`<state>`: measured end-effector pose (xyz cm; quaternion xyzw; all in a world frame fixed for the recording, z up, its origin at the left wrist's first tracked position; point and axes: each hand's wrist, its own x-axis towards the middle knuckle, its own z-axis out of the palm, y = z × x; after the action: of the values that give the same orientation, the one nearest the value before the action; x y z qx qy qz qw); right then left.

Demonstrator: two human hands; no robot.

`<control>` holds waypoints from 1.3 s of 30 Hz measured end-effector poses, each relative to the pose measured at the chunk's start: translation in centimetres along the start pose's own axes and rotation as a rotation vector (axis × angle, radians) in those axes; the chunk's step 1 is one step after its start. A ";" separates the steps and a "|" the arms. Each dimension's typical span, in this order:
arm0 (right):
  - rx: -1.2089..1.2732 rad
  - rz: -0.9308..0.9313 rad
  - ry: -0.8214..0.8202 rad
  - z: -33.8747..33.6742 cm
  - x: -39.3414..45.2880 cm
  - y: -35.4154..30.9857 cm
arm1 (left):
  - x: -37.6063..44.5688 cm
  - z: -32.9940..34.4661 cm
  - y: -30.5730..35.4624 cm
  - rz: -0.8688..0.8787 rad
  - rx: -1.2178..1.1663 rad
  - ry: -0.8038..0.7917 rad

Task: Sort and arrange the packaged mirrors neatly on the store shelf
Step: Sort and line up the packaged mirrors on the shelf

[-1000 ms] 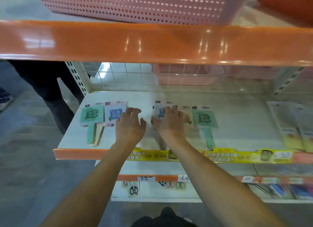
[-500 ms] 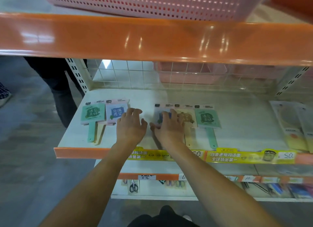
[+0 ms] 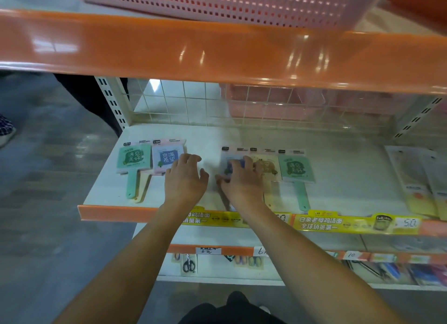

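Both forearms reaching up from the bottom of the frame to the middle shelf [image 3: 338, 178], wrists almost level, hands side by side near the centre of the picture.

Left hand [image 3: 185, 179] palm down, fingers spread and relaxed, grasping nothing; fingertips at the lower right corner of the blue-and-pink packaged mirror [image 3: 168, 158], touching it or just above it, hard to tell. Thumb pointing right, toward the other hand.

Right hand [image 3: 242, 181] also palm down, laid flat over the blue packaged mirror [image 3: 229, 163], fingers stretched forward and pressing on the pack, not curled around it. Thumb pointing left, close to the left thumb but apart.

At centre left of the frame, the green packaged mirror [image 3: 131, 156] lying flat, handle toward the shelf's front edge, just beside the blue-and-pink one. Right of the right hand, a yellow packaged mirror [image 3: 266, 166] partly covered by the fingers, then a second green packaged mirror [image 3: 296, 169], all three in one row, edges touching or overlapping.

In the upper part, a pink perforated basket [image 3: 217, 4] on the orange shelf edge [image 3: 217, 57].
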<state>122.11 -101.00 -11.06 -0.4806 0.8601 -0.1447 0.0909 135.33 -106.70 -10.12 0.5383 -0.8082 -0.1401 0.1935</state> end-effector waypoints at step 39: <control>0.104 -0.348 0.008 4.4 0.6 -13.4 | -1.9 -6.0 -11.0 -0.236 0.063 0.151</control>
<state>133.81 -108.87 -10.67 -0.6162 0.7558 -0.2042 0.0859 147.71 -109.22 -9.87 0.6445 -0.7264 -0.0956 0.2189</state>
